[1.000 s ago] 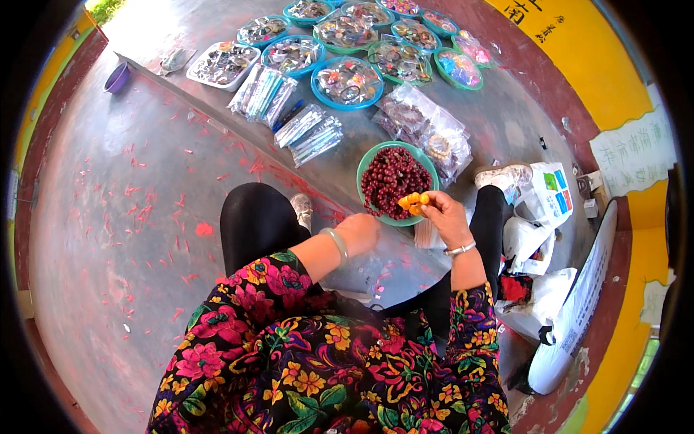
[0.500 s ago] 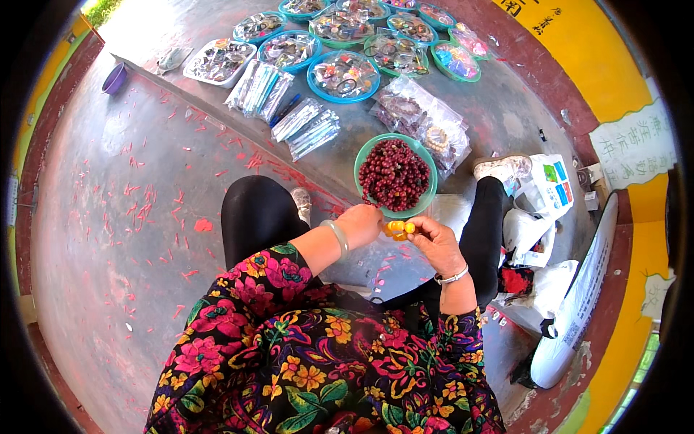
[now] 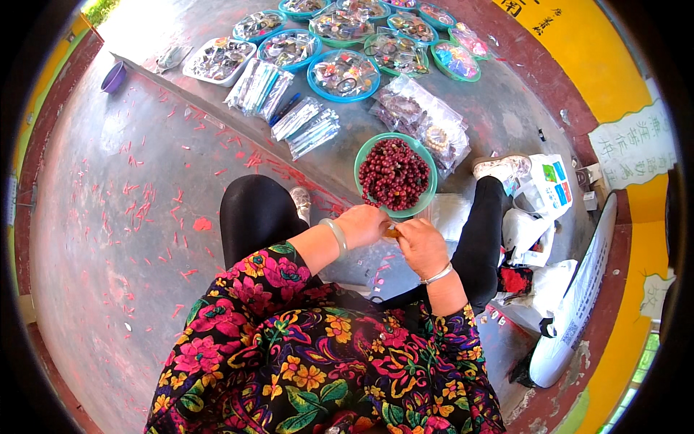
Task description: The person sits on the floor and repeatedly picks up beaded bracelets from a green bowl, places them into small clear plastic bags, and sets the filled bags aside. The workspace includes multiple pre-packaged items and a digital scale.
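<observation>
A small yellow piece (image 3: 391,233) sits pinched in my right hand (image 3: 425,248).
It lies mostly hidden between my fingertips and my left hand (image 3: 363,225), whose hold I can't tell. Just beyond, a round green bowl (image 3: 431,189) of glossy dark-red beads (image 3: 395,173) stands on the smooth grey floor (image 3: 94,239), littered with red scraps (image 3: 202,224); a yellow wall (image 3: 614,65) rises at right.
</observation>
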Demonstrator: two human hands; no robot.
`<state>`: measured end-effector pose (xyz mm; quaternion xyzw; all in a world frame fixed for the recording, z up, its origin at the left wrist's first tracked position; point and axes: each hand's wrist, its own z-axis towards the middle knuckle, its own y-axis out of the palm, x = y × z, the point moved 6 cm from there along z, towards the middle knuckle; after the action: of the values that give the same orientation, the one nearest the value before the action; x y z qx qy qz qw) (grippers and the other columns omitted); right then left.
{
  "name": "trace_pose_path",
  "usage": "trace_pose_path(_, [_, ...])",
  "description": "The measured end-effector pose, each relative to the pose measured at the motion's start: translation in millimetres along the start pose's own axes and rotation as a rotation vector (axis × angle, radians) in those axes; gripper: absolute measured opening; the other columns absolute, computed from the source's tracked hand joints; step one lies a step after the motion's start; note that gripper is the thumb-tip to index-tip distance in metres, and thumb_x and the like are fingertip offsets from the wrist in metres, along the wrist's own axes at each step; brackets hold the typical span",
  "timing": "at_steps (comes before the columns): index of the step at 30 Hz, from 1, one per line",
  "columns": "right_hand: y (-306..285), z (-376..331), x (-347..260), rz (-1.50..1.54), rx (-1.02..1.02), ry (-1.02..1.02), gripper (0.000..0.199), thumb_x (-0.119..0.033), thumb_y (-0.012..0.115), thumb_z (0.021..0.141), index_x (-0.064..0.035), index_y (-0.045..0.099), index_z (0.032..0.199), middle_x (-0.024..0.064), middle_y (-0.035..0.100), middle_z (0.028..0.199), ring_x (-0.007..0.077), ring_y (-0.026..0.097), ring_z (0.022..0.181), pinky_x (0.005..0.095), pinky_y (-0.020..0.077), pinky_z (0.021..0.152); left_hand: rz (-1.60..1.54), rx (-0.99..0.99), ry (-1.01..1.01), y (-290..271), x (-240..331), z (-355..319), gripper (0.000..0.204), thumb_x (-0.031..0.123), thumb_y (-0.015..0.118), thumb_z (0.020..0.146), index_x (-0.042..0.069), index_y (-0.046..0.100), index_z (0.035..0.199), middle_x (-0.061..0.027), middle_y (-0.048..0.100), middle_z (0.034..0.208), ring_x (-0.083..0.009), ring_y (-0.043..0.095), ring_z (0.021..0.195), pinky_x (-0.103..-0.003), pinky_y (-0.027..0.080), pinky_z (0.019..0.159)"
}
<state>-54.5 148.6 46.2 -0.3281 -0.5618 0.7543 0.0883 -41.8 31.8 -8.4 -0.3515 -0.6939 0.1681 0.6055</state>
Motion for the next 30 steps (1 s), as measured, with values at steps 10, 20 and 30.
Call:
trace_pose_path(10, [-4,-3,-10,0.042,0.174,-0.004,0.017,-0.005,0.059,0.072,-0.0046,0.060,0.089,0.0106,0.060,0.086,0.0288,0.057,0.079,0.0350,0.0473,0.068,0.001,0.018,0.051,-6,4,-2,0.021,0.020,0.047,0.081,0.008,0.062,0.088,-0.0179,0.061,0.078,-0.0357,0.059,0.078,-0.045,0.046,0.070])
trace_pose_path(20, [37,-40,104,0.948,0.025,0.647,0.050,0.011,0.046,0.066,-0.0059,0.055,0.112,0.0046,0.057,0.109,0.0158,0.053,0.103,0.0271,0.0436,0.083,-0.185,-0.256,0.183,-25,18,-8,0.022,0.020,0.045,0.087,0.003,0.060,0.087,-0.0130,0.062,0.073,-0.0243,0.063,0.067,-0.036,0.048,0.059])
trace_pose_path(30, [70,-47,53,1.530,-0.294,0.545,0.033,-0.004,0.064,0.077,-0.0027,0.057,0.110,0.0041,0.063,0.098,0.0133,0.058,0.091,0.0279,0.0452,0.082,-1.323,-0.220,-0.008,-41,7,-6,0.029,0.029,0.049,0.090,0.003,0.062,0.093,-0.0060,0.064,0.083,-0.0131,0.061,0.073,-0.025,0.048,0.062])
